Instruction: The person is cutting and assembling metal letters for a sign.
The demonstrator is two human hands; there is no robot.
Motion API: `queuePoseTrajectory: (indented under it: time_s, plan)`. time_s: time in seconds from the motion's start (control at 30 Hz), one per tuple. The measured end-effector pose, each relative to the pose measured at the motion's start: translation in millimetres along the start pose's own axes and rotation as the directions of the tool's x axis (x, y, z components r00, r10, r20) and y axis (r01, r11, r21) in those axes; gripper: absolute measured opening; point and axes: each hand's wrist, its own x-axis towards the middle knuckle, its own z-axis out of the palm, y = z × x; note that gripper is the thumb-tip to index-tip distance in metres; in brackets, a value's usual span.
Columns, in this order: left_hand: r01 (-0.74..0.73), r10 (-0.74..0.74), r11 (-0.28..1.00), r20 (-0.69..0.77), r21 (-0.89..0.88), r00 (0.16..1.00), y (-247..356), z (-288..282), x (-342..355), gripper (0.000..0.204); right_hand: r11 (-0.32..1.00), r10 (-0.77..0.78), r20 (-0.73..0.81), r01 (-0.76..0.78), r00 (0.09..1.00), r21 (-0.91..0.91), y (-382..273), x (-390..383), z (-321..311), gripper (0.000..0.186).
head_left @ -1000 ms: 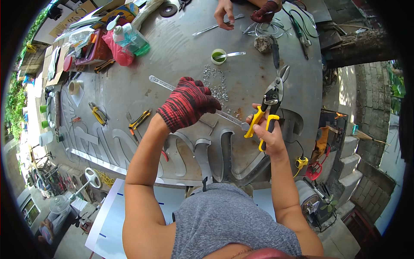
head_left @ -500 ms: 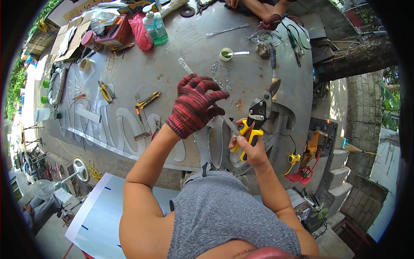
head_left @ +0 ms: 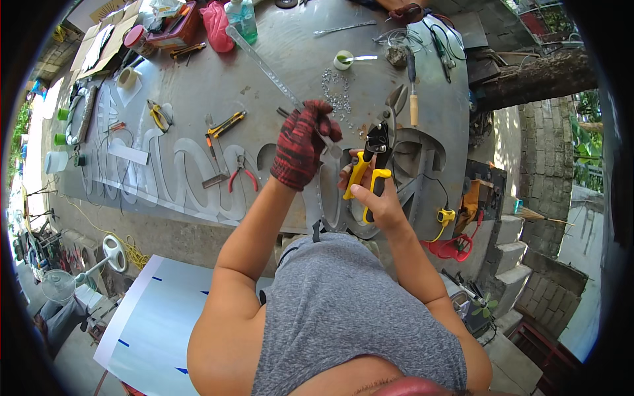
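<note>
My left hand, in a red and black knit glove, is closed on a long, thin silver metal strip. One end of the strip slants up and away to the left; the other shows just past the glove. My bare right hand grips tin snips by their yellow handles, which stand apart. The dark blades point away from me, clear of the strip. Beneath both hands lie grey curved metal letter shapes. Many small shiny pieces are scattered just beyond.
Red-handled pliers, a yellow utility knife and yellow pliers lie leftward on the metal table. A small tape roll and a wooden-handled tool lie farther off. Another person's gloved hand is at the far edge.
Much more of the strip now extends beyond my left hand, up and to the left. Its near end has drawn away from my right hand. The red-handled pliers have come into view.
</note>
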Motion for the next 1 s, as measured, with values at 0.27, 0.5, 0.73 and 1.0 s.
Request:
queuePoseTrajectory:
  time_s: [0.27,0.5,0.73,1.0]
  plan:
    - [0.018,-0.019,0.996,-0.004,-0.086,1.000,38.9,-10.8,29.1,0.038,0.918,0.255,0.009,-0.239,0.967,-0.317,18.9,-45.4,-1.5,0.070]
    - [0.060,-0.060,0.995,0.010,-0.085,0.998,31.6,-5.4,19.2,0.039,0.834,0.307,0.005,-0.267,0.952,-0.483,13.3,-58.0,8.3,0.075]
    - [0.128,-0.125,0.979,0.034,-0.161,0.992,30.2,-4.3,13.4,0.039,0.819,0.329,0.021,-0.274,0.944,-0.504,9.3,-66.7,5.8,0.077]
    - [0.177,-0.187,0.967,-0.039,-0.183,0.982,28.6,0.2,6.1,0.044,0.884,0.455,0.138,-0.429,0.880,-0.184,-1.2,-71.5,6.2,0.080]
